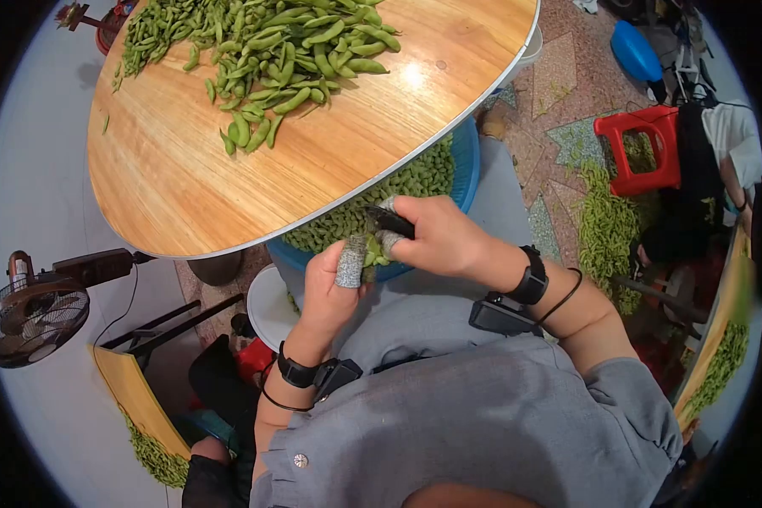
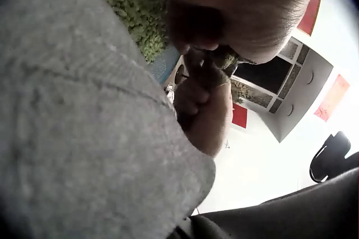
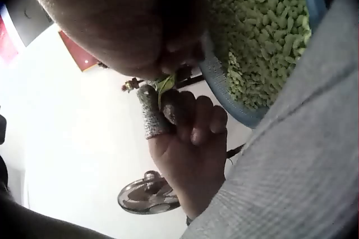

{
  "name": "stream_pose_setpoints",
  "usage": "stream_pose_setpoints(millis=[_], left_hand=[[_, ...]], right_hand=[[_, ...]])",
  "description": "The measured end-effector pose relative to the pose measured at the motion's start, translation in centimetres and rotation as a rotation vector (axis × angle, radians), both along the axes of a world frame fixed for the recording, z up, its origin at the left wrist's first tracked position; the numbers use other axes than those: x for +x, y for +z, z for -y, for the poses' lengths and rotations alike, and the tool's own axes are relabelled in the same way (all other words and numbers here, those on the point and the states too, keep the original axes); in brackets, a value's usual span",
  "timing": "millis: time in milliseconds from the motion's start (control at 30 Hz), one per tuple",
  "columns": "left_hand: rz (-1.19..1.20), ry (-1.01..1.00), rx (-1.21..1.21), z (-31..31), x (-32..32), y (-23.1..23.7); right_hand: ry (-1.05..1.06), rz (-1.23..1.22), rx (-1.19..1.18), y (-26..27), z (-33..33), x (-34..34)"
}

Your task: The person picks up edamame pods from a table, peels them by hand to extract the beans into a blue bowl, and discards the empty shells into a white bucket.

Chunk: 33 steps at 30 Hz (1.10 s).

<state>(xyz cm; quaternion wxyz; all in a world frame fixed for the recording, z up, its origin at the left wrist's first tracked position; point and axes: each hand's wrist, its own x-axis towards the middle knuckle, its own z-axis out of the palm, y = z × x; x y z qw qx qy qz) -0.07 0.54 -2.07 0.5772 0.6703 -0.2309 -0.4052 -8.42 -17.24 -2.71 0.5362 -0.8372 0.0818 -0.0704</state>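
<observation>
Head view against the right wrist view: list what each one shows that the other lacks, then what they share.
Only the head view: the wooden tabletop, its heap of pods, the red stool and the pods on the floor.

Only the right wrist view: a red panel against the white wall.

Both: the left hand with its wrapped thumb, the right hand, green bits between them, the blue basin of beans and the fan.

Left fingers [image 3: 203, 114] curled, right fingers [image 1: 415, 208] bent, forearms [image 1: 577, 306] angled inward
</observation>
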Motion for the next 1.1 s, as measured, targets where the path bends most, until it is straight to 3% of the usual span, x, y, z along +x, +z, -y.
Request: stream_pose_setpoints(millis=[100,167,200,267,400,467,500,567,667,800,867,1100], left_hand=[[-0.037,0.089,-0.050,-0.7,0.3,-0.3],[0.092,0.022,0.012,-1.1,0.6,-0.1],[0.095,0.026,0.013,-1.2,0.7,-0.2],[0.513,-0.098,0.084,-1.4,0.9,-0.5],[0.733,-0.167,0.106,-1.3,1.0,1.2],[0.100,-0.006,0.040,-0.7,0.4,1.9],[0.099,0.000,0.039,-0.7,0.4,2.0],[-0.264,-0.049,0.085,-0.7,0.6,2.2],[-0.264,0.036,-0.020,-0.6,0.2,2.3],[-0.217,0.109,-0.080,-0.7,0.0,2.1],[-0.168,0.119,-0.089,-0.7,-0.2,2.0],[0.054,0.113,0.016,-1.1,-0.3,1.8]], right_hand=[[-0.035,0.086,-0.165,-0.2,0.6,-0.4],[-0.079,-0.334,0.410,0.6,0.8,-0.2],[-0.074,-0.332,0.409,0.5,0.9,0.0],[-0.063,-0.501,0.946,0.4,0.9,0.7],[0.003,-0.466,0.961,0.7,0.6,0.5],[0.092,-0.365,0.674,1.2,0.4,0.3],[0.097,-0.368,0.672,0.8,-0.1,0.2],[0.059,-0.055,0.621,-0.3,-1.1,0.0],[0.019,-0.212,0.677,1.5,-0.7,-0.4],[0.064,-0.226,0.645,3.7,-0.6,-1.3],[0.181,-0.093,0.340,3.9,-0.6,-1.7],[0.184,-0.066,0.262,3.1,-1.2,-1.8]])
